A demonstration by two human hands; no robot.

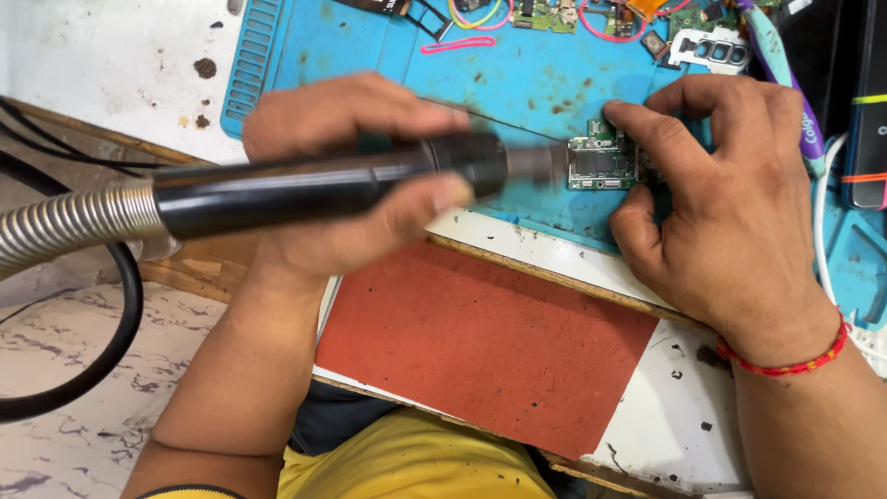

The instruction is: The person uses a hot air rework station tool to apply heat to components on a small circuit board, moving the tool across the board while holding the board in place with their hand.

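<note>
My left hand (346, 176) grips a black hot-air wand (305, 189) that ends in a ribbed metal hose at the left. The wand's metal nozzle (536, 164) points right and sits just at the edge of a small green circuit board (602, 164). The board lies on a blue work mat (517, 74). My right hand (730, 203) presses down on the board, index finger on its top edge and thumb below its right side. A red thread band circles my right wrist.
A red-brown sheet (485, 337) lies on the white bench in front of me. More circuit boards, pink and yellow wires and a white bracket (710, 48) crowd the mat's far edge. A black cable (111, 305) loops at the left. A white cable and dark tools lie at the right.
</note>
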